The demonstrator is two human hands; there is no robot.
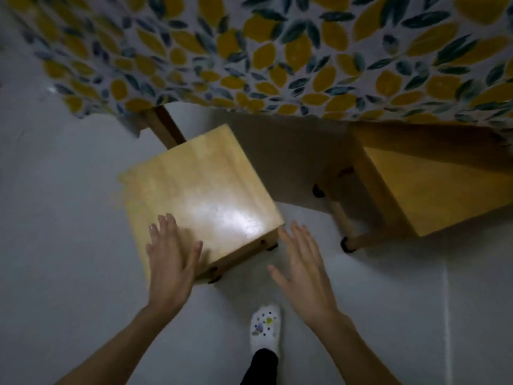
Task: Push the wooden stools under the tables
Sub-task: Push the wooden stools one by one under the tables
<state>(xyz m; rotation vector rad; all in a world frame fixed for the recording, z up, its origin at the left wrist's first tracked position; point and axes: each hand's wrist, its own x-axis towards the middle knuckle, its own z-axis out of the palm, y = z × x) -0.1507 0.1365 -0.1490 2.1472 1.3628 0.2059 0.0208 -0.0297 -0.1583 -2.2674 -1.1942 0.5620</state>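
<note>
So we're bent over the near stool, and that's our reference point for everything here. Off to its left there's just bare grey floor. Our left hand lies flat on the stool's near-left corner, fingers spread, nothing gripped. The stool itself sits skewed, far corner right beside the table leg and almost at the hem of the lemon-print tablecloth, but pretty much the whole seat is out in the open, so it's not under yet. Just right of its near corner our right hand hovers open, fingers splayed, not touching anything that we can see. Below that is our foot in a white clog. Further right, the second stool is already partly tucked in the table's shadow. We reckon this thing is solid and stiff, fairly light, with dark pads on the feet that should slide okay on the smooth floor. Best bet: palms against the near edge of the seat, and straighten it as it goes.
</note>
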